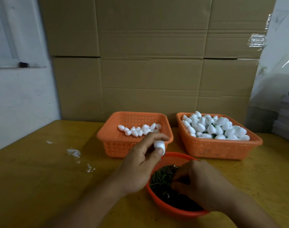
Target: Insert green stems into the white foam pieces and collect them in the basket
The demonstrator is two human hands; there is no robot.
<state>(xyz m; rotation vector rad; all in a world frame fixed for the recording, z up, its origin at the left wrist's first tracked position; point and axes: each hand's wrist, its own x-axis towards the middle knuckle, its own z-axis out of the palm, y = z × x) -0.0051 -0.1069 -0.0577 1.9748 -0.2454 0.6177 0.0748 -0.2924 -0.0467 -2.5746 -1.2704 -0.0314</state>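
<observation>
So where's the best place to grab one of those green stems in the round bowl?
Pinch one stem near its middle, from above: they lie flat and tangled in the bowl, open only on top. The right hand reaches in that way.

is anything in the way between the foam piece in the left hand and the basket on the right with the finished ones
Nothing visible. The foam piece in the left hand has open air and bare table up to the full basket.

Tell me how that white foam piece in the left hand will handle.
The white egg-shaped foam piece probably weighs little: the left hand pinches it by fingertips. Its rounded form likely rolls; white crumbs suggest it flakes.
</observation>
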